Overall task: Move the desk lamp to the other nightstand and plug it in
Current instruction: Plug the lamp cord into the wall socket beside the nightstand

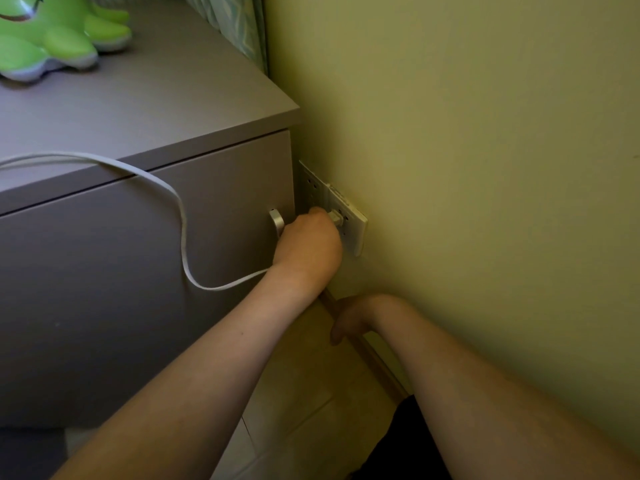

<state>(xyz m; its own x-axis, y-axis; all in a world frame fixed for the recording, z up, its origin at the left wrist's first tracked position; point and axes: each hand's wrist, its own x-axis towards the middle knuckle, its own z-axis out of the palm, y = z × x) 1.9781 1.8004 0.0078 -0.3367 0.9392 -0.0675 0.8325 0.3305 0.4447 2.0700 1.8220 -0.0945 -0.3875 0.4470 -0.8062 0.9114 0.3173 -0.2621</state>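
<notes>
While left hand (308, 242) grips plug (336, 218) beside nightstand (138, 271), right hand (349, 318) hangs loosely curled.

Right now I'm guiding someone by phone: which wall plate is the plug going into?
Find the grey nightstand against the yellow wall. Two white plates sit beside its drawer front. It is the nearer wall plate, where the left hand holds the white plug.

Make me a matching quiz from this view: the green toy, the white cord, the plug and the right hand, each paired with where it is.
1. green toy
2. white cord
3. plug
4. right hand

A. low beside the baseboard
B. at the wall outlet
C. on top of the nightstand
D. draped down the drawer front

Pairs: 1-C, 2-D, 3-B, 4-A
</notes>
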